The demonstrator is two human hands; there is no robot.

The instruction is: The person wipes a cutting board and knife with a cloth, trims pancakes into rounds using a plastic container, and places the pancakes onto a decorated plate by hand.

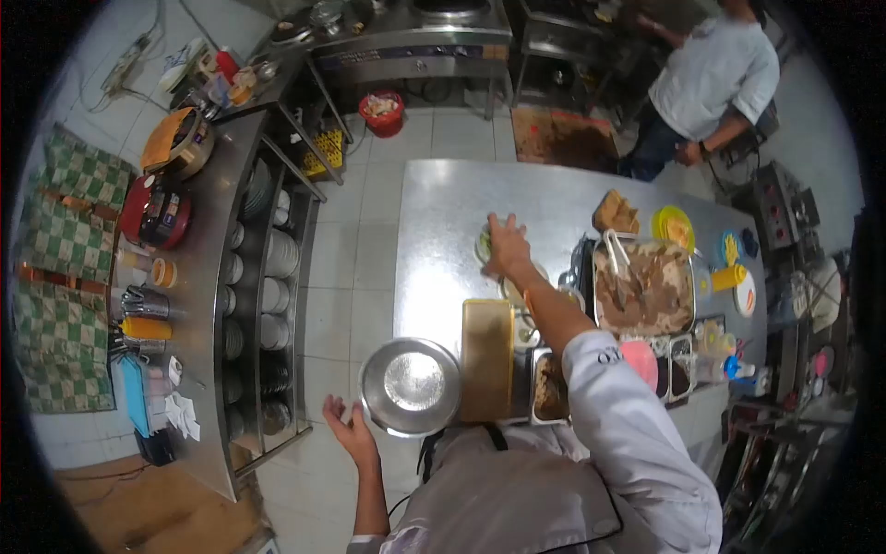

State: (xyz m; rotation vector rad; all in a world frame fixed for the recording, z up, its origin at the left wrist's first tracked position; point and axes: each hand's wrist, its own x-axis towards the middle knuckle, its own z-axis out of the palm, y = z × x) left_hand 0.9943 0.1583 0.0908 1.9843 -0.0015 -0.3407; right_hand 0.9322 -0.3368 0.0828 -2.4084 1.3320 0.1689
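Observation:
My right hand (507, 247) reaches across the steel table with its fingers spread, over the edge of a small bowl with something green in it (483, 244). The hand covers part of that bowl, and whether it touches the rim is unclear. At the table's near left corner stands a round steel bowl (410, 386), shiny inside. My left hand (350, 430) is beside the bowl's left rim, palm turned up and fingers apart, holding nothing. A tan rectangular board or lid (486, 358) lies right of the steel bowl.
A tray of brown food with tongs (643, 286), a pan of brown food (551, 385) and a yellow bowl (672, 227) stand right. Left, a steel counter (242, 185) holds plates beneath. Another person (715, 78) stands at the far right; a red bucket (382, 113) is on the floor.

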